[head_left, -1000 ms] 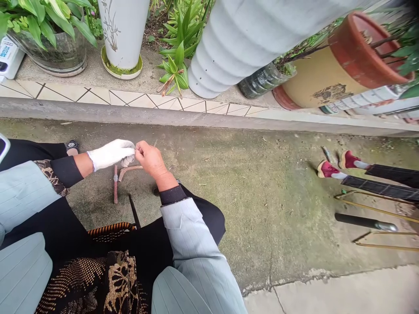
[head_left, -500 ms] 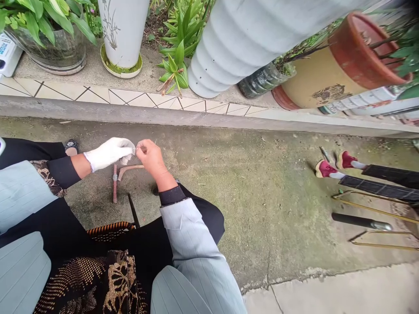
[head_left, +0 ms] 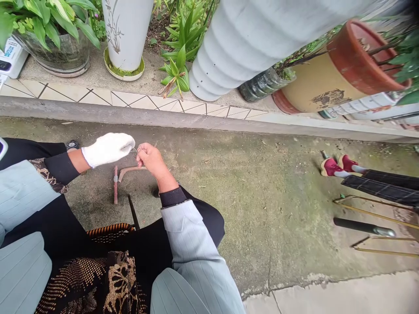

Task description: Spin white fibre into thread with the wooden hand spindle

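My right hand [head_left: 151,160], bare, pinches a thin wire [head_left: 134,150] between its fingertips above the ground. My left hand [head_left: 108,150], in a white knit glove, is bunched to a point just beside the wire, and I cannot tell if it grips it. Below both hands lies a forked reddish branch [head_left: 122,176], with a grey metal band around its upright stem. Neither hand touches the branch.
A woven orange-and-black basket rim [head_left: 109,231] and a dark stick [head_left: 133,212] sit by my lap. Another person's red shoes [head_left: 337,165] and a dark rod [head_left: 362,226] lie to the right, beside a yellow wire frame [head_left: 373,207]. Large flowerpots [head_left: 340,74] line the concrete curb [head_left: 163,115].
My gloved left hand has drawn slightly up and away from my right hand, leaving a small gap spanned by the wire. The other person's red shoes have shifted slightly.
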### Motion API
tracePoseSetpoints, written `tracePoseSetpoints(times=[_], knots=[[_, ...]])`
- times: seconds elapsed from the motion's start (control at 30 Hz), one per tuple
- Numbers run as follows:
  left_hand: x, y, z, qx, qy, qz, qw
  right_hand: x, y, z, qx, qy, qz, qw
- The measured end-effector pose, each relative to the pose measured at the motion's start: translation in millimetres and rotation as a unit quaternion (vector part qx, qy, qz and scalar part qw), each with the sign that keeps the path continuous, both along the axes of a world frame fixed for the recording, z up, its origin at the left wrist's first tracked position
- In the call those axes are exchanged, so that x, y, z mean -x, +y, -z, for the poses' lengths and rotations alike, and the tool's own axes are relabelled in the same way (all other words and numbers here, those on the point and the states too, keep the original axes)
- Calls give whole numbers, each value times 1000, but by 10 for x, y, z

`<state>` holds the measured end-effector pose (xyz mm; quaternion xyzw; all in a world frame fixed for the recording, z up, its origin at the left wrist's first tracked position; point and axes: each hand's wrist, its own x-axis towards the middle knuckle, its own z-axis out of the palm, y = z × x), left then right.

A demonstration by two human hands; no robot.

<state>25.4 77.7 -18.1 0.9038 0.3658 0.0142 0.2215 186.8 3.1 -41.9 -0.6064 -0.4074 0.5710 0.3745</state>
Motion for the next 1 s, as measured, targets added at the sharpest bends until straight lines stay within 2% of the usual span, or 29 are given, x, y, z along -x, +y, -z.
tracePoseSetpoints(times=[0.13, 0.27, 0.37, 0.43, 0.5, 0.6, 0.63, 0.67, 0.77, 0.83, 0.9, 1.0], knots=[[7, -6, -12, -15, 1, 5, 1000, 23, -19, -72, 2, -23, 9, 1000], [2, -37, -67, -11, -39, -9, 999, 40, -22, -60, 11, -31, 42, 999], [2, -61, -100, 24, -100, -48, 994, 46, -16, -29, 8, -13, 70, 997], [-1, -72, -110, 76, -143, -81, 983, 45, -14, -23, 11, 13, 94, 995], [-8, -75, -108, 162, -215, -111, 957, 39, -16, -35, 11, 45, 110, 993], [-12, -55, -88, 322, -319, -126, 883, 24, -22, -62, 0, 73, 103, 992], [-9, -42, -82, 354, -330, -127, 866, 21, -24, -67, -5, 71, 97, 993], [-6, -29, -80, 362, -330, -129, 862, 19, -25, -69, -9, 59, 90, 994], [6, 5, -105, 272, -312, -138, 900, 22, -32, -60, -28, -25, 60, 997], [4, 12, -148, 210, -268, -115, 933, 30, -40, -50, -50, -98, 30, 993], [-8, 6, -191, 200, -189, -74, 959, 41, -48, -43, -69, -154, 6, 986], [-31, -12, -211, 202, -115, -43, 972, 55, -53, -38, -77, -180, -5, 981]])
